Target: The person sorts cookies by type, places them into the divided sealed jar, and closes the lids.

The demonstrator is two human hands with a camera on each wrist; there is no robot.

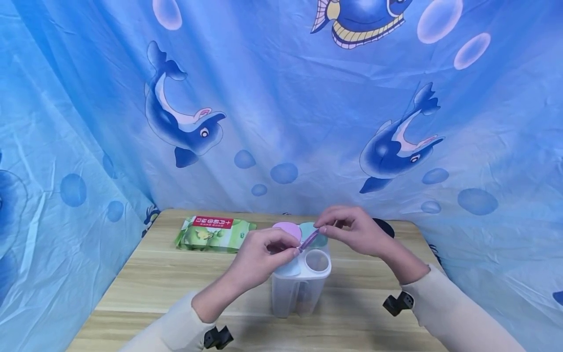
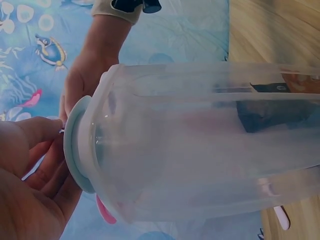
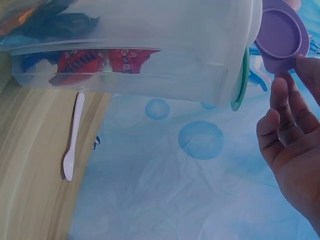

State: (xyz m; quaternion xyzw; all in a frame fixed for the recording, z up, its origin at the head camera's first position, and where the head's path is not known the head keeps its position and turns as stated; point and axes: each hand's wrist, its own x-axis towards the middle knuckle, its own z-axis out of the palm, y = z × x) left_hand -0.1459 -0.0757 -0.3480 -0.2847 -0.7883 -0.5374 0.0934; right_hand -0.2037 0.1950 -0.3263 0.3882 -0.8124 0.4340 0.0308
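A clear plastic storage container [image 1: 303,293] stands upright on the table, with pink [image 1: 287,230], green [image 1: 322,241] and light blue [image 1: 288,269] round lids on top. Its front right mouth [image 1: 317,261] is uncovered. Above the top, a purple lid [image 3: 280,32] is tilted on edge. My left hand [image 1: 259,256] pinches the near end of this lid. At its far end, my right hand [image 1: 356,230] pinches the rim between thumb and fingers. Through the cloudy walls show red packets [image 3: 80,65] and a dark packet [image 2: 275,112] low inside.
A green soft pack with a red label [image 1: 215,234] lies at the back left. Behind the right hand sits a black round object [image 1: 384,227], partly hidden. A pale pink spoon [image 3: 74,135] rests on the wooden table [image 1: 176,283]. A blue patterned curtain [image 1: 281,122] surrounds the table.
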